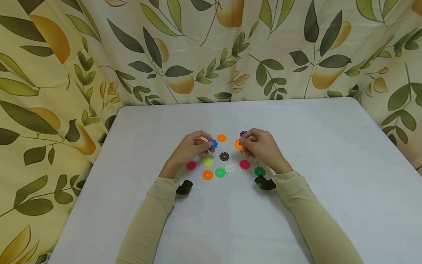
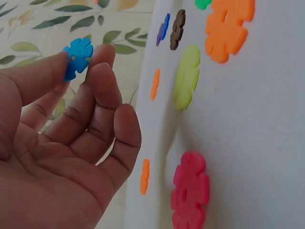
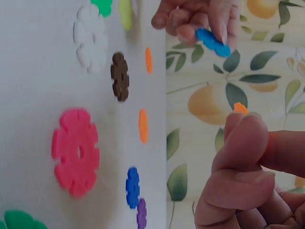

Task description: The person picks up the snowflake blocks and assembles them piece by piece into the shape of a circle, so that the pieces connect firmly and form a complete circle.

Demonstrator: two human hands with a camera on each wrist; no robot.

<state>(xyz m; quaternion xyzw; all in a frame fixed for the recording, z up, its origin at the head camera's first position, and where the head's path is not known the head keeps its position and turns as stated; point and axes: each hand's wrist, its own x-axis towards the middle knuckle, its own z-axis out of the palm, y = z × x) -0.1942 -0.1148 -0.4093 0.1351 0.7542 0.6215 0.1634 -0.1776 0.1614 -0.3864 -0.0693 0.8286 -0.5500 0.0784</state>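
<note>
Left hand (image 1: 194,146) pinches a blue disc (image 1: 215,143) and right hand (image 1: 262,146) an orange disc (image 1: 238,144), beyond the brown disc (image 1: 224,156) and to either side. Near it lie a yellow disc (image 1: 208,162) and a white disc (image 1: 229,168); around it the desk (image 1: 230,220) stretches wide, curtain (image 1: 230,55) behind. The right hand partly hides the orange disc and a purple disc (image 1: 243,133).

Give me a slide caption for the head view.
Left hand pinches a blue flower-shaped disc, right hand an orange flower-shaped disc, with assorted discs scattered on the white tabletop.
</note>
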